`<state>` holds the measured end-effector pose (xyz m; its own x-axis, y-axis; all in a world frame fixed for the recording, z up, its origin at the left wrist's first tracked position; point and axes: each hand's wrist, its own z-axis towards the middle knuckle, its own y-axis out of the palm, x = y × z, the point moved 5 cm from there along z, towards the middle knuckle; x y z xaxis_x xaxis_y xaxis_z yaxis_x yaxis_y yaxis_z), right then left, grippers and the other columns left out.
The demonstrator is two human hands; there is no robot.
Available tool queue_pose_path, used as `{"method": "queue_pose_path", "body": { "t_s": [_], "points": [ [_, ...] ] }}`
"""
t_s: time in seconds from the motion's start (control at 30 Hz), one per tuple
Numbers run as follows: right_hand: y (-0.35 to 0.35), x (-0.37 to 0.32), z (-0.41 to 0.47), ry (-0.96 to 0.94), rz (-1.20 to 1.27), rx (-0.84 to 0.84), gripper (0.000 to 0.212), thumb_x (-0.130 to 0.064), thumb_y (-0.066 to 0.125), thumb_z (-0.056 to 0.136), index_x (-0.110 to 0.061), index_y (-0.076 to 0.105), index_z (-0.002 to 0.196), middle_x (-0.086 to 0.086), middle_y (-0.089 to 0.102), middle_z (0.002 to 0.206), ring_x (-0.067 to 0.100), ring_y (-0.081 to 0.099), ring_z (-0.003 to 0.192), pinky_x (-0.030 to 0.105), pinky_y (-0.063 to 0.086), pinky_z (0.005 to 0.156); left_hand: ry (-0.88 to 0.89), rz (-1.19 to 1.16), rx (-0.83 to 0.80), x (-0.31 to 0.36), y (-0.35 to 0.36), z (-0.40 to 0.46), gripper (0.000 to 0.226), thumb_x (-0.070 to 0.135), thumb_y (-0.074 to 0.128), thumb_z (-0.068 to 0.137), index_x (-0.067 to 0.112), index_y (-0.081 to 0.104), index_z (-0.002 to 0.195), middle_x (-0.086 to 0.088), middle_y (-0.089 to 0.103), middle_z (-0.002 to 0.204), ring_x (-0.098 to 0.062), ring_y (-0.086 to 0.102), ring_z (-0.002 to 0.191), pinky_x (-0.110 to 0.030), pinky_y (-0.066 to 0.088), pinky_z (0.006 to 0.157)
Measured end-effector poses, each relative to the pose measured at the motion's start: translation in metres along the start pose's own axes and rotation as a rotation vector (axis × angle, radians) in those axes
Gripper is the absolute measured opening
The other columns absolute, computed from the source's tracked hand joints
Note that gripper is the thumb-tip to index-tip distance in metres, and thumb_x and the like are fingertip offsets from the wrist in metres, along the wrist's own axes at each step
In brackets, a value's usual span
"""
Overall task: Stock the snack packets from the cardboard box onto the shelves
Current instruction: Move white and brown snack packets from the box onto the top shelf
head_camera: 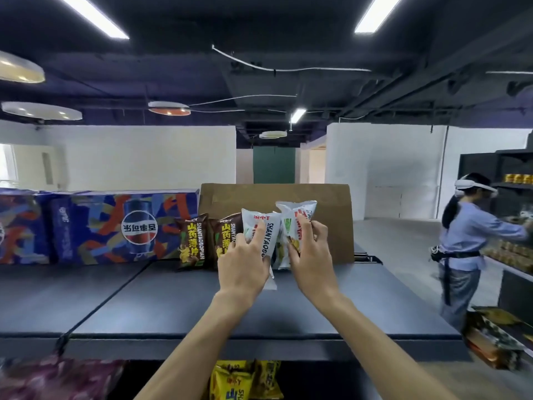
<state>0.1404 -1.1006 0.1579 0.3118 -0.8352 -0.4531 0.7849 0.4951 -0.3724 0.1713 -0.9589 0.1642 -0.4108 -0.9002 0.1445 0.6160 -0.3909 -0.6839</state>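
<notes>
On the dark top shelf (202, 307) two brown snack packets (192, 241) stand upright side by side. To their right stand two white snack packets. My left hand (243, 259) grips the left white packet (266, 226), fingers spread on its front. My right hand (310, 252) pinches the right white packet (300, 217) near its top. A brown cardboard box (331, 215) stands right behind the packets.
Blue cola cartons (115, 226) line the back left of the shelf top. Yellow packets (245, 379) and purple packets (57, 379) sit on the shelf below. A person (467, 249) works at another shelf on the right, with packets (490, 339) near its base.
</notes>
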Motion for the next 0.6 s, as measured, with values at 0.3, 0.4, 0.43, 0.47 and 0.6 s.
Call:
{"method": "queue_pose_path", "body": {
  "t_s": [0.3,0.4,0.43,0.47,0.6],
  "points": [
    [0.051,0.04,0.026,0.038,-0.046,-0.121,0.055,-0.014,0.058,0.093,-0.02,0.035,0.143,0.009,0.032,0.137,0.034,0.048,0.112,0.045,0.046,0.095,-0.086,0.062,-0.042,-0.014,0.054,0.018,0.08,0.054,0.052,0.089,0.026,0.011,0.152,-0.004,0.053,0.125,-0.024,0.059,0.109,-0.035,0.051,0.077],
    [0.072,0.063,0.013,0.15,-0.048,-0.193,0.063,-0.017,0.061,0.089,-0.024,0.031,0.144,0.007,0.028,0.137,0.036,0.047,0.114,0.043,0.046,0.096,-0.086,0.038,-0.037,-0.024,0.075,0.006,0.079,0.057,0.053,0.085,0.033,0.015,0.151,0.001,0.053,0.119,-0.02,0.061,0.102,-0.031,0.051,0.066],
    [0.079,0.071,0.007,0.209,-0.042,-0.213,0.068,-0.018,0.062,0.088,-0.024,0.027,0.146,0.008,0.027,0.138,0.036,0.046,0.115,0.042,0.045,0.096,-0.09,0.023,-0.029,-0.027,0.08,0.003,0.078,0.057,0.053,0.084,0.035,0.019,0.15,0.002,0.053,0.115,-0.02,0.062,0.098,-0.031,0.05,0.061],
    [0.085,0.078,0.003,0.255,-0.028,-0.222,0.072,-0.018,0.063,0.088,-0.025,0.024,0.148,0.009,0.027,0.139,0.037,0.046,0.116,0.042,0.045,0.097,-0.09,0.011,-0.015,-0.029,0.084,0.002,0.076,0.057,0.054,0.083,0.036,0.024,0.148,0.002,0.053,0.111,-0.02,0.063,0.092,-0.031,0.049,0.057],
    [0.096,0.085,0.001,0.276,0.039,-0.217,0.08,-0.012,0.061,0.088,-0.028,0.016,0.152,0.007,0.025,0.144,0.035,0.047,0.121,0.043,0.045,0.1,-0.07,0.034,0.012,-0.03,0.092,0.004,0.071,0.058,0.054,0.081,0.038,0.03,0.145,0.003,0.052,0.109,-0.019,0.063,0.086,-0.03,0.046,0.053]
  ]
}}
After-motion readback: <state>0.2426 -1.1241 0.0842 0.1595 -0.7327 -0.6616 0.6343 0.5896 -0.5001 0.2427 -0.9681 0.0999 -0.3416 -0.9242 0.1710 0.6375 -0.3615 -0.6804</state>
